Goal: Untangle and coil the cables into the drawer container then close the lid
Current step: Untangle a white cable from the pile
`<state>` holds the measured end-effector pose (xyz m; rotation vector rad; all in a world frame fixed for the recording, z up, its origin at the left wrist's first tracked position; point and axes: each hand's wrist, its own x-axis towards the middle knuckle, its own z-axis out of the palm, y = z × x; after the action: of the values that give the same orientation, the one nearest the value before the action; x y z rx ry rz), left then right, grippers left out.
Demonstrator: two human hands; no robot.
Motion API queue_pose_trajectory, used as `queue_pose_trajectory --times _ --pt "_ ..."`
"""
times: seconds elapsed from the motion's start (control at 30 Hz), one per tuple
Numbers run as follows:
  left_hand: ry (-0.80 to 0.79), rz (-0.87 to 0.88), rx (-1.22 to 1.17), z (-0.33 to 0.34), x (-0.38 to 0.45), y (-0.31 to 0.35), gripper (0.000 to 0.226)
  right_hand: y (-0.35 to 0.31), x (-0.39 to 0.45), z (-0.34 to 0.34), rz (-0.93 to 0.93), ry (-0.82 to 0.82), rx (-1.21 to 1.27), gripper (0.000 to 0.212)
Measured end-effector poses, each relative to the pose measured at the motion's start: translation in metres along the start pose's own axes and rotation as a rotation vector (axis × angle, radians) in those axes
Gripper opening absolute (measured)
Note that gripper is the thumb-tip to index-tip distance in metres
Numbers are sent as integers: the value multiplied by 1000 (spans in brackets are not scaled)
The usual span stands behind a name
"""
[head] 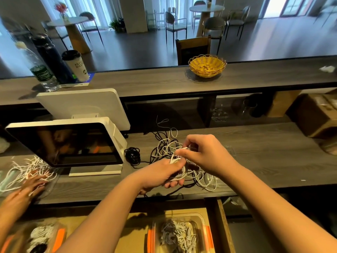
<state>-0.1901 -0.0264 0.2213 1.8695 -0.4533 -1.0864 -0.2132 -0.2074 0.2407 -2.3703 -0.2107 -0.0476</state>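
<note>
Two hands over tangled white and black cables (169, 150), left hand (162, 173) gripping a white coil, right hand (200, 152) fingers (179, 152) pinching its end

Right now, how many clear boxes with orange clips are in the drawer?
2: one container below the right hand, cables inside; another container at bottom left, blurry. More may hide outside the view.

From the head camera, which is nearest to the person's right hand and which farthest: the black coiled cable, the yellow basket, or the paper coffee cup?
From the right hand:
1. Black coiled cable, on the lower counter to its left, beside the screen.
2. Yellow basket, on the upper counter, straight beyond it.
3. Paper coffee cup, on the upper counter, far left.
</note>
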Motion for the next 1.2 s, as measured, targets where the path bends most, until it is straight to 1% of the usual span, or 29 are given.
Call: queue_pose_trajectory --times 0.03,0.1,0.17,0.23,0.33,0.43,0.5,0.53,0.6,0.67,0.7,0.77,0.9,1.0,1.03,1.1,1.2 --pt "39 10 -6 0 1 0 55 2 -1 0 29 -14 53 22" --pt "131 29 -95 2 3 -1 44 7 0 3 92 -27 101 20" --pt "254 54 -204 3 4 1 46 13 -1 7 166 -29 156 22" --pt "342 95 -269 5 5 1 42 16 -4 14 235 -23 259 26" --pt "373 161 -335 12 3 4 42 15 -9 28 274 26 377 35" --pt "395 218 -531 23 2 9 46 7 -12 37 287 96 463 40" --pt "418 260 -655 28 2 12 47 1 -12 39 295 113 539 43" --pt "426 278 -709 31 2 13 47 -2 -12 39 294 108 600 41" --pt "439 293 -805 33 1 14 48 -9 -14 40 272 73 691 31" --pt "456 291 -869 34 1 15 48 -15 -16 42 228 16 707 20" --pt "464 289 -887 35 1 15 49 -18 -17 42 201 -16 700 20" --pt "461 298 -895 34 -1 14 49 -20 -19 40 165 -87 699 22" --pt "462 295 -873 35 -5 12 50 -20 -23 27 165 -266 763 11" --pt "454 275 -793 40 -10 12 51 -15 -25 22 167 -354 708 28" --pt "444 269 -764 41 -9 12 51 -14 -26 21 175 -383 705 30" --pt "426 259 -705 45 -9 12 50 -10 -30 21 200 -435 710 25" --pt "412 244 -620 48 -10 14 44 -4 -35 21 217 -461 748 9"
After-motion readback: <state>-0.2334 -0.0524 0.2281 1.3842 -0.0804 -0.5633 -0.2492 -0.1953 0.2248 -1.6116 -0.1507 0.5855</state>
